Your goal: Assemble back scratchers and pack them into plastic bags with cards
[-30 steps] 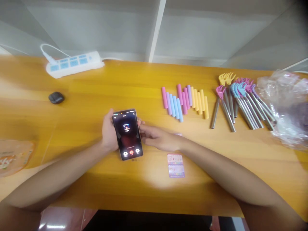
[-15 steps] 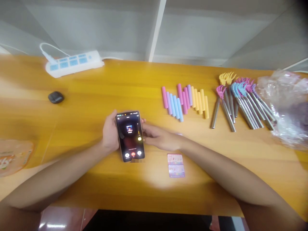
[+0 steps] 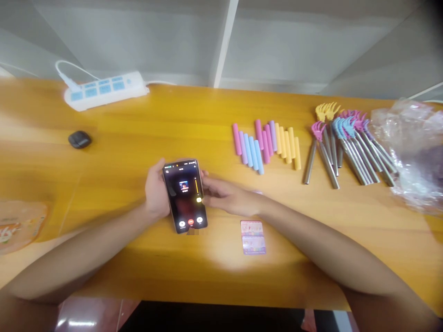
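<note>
My left hand (image 3: 156,193) is wrapped around the left edge of a black smartphone with a lit call screen (image 3: 185,196), thumb on the near side and fingertips behind, so it grips the phone. My right hand (image 3: 226,197) comes in from 4 o'clock, and its fingers (image 3: 207,189) press against the phone's right edge; the hand is half curled, touching the phone rather than closing around it. The phone sits just left of centre on the yellow wooden tabletop (image 3: 180,124), its top pointing to about 12 o'clock; I cannot tell whether its lower end rests on the wood.

At 5 o'clock from the phone, just beside my right wrist, lies a small pink printed card (image 3: 253,237), flat on the table. At 2 o'clock from the phone is a row of pastel foam tubes in pink, blue, purple and yellow (image 3: 266,145), lying side by side. Further out at 3 o'clock from those sits a bunch of steel-handled rakes with coloured plastic claw heads (image 3: 346,147), and beyond them, at the table's right edge, a crumpled clear plastic bag (image 3: 415,152).

At 10 o'clock from the phone are a small dark oval case (image 3: 79,139) and, behind it near the wall, a white power strip with blue sockets (image 3: 104,90).
</note>
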Demonstrator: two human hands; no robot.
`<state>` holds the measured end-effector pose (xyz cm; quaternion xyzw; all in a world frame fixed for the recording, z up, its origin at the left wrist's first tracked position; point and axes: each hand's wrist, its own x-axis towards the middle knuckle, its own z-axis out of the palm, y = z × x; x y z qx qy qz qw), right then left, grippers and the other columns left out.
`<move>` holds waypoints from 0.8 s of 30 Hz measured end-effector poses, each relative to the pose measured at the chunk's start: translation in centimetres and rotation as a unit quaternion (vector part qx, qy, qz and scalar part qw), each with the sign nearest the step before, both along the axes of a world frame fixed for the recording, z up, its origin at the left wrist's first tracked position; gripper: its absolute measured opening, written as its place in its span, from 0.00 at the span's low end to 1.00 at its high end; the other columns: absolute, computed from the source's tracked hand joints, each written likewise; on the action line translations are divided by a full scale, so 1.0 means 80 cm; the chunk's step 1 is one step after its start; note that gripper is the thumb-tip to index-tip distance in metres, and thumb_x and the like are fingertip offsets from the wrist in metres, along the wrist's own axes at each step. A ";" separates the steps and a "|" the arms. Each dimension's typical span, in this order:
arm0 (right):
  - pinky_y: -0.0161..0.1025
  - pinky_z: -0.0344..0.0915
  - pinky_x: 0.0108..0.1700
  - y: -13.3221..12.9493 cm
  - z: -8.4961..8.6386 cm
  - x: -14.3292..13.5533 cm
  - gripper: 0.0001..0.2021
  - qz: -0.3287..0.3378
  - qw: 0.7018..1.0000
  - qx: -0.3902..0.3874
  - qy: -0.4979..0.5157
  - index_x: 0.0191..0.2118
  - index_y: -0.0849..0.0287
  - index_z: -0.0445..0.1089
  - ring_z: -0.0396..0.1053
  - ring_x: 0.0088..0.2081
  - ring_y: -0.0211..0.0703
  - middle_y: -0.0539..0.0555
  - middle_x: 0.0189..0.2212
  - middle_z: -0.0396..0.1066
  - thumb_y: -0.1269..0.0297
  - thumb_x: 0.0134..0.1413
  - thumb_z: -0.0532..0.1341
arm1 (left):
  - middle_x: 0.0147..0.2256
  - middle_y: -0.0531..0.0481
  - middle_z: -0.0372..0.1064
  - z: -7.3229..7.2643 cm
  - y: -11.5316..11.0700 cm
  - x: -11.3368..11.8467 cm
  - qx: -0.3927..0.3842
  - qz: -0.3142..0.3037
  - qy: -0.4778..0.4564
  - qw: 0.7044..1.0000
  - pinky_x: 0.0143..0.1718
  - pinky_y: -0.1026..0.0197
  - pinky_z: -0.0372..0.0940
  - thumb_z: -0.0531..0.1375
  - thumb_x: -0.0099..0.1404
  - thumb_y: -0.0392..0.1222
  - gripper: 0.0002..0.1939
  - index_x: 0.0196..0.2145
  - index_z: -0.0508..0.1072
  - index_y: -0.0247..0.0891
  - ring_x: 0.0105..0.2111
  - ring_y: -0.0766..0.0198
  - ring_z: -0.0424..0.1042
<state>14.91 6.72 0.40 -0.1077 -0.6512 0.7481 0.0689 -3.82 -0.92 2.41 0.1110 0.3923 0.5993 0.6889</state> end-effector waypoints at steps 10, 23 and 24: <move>0.49 0.71 0.63 -0.015 -0.006 -0.007 0.24 -0.058 0.997 -0.043 -0.013 0.57 0.59 0.69 0.74 0.54 0.45 0.55 0.53 0.73 0.65 0.57 0.72 | 0.42 0.33 0.82 -0.003 -0.001 -0.003 0.006 -0.014 -0.004 1.000 0.48 0.37 0.75 0.52 0.70 0.63 0.32 0.45 0.80 0.30 0.49 0.35 0.80; 0.45 0.77 0.50 -0.016 -0.014 -0.006 0.17 -0.090 0.993 0.014 -0.072 0.43 0.59 0.78 0.74 0.44 0.43 0.52 0.41 0.75 0.58 0.50 0.77 | 0.35 0.35 0.80 0.002 0.003 -0.002 -0.023 -0.039 -0.014 0.999 0.46 0.40 0.76 0.52 0.67 0.68 0.35 0.40 0.80 0.30 0.40 0.40 0.82; 0.44 0.77 0.50 -0.016 -0.014 -0.006 0.17 -0.091 0.993 0.023 -0.071 0.43 0.59 0.79 0.74 0.44 0.43 0.51 0.41 0.74 0.57 0.50 0.77 | 0.35 0.35 0.80 0.003 0.002 -0.002 -0.032 -0.039 -0.017 0.999 0.45 0.40 0.76 0.52 0.67 0.69 0.35 0.39 0.80 0.31 0.39 0.40 0.82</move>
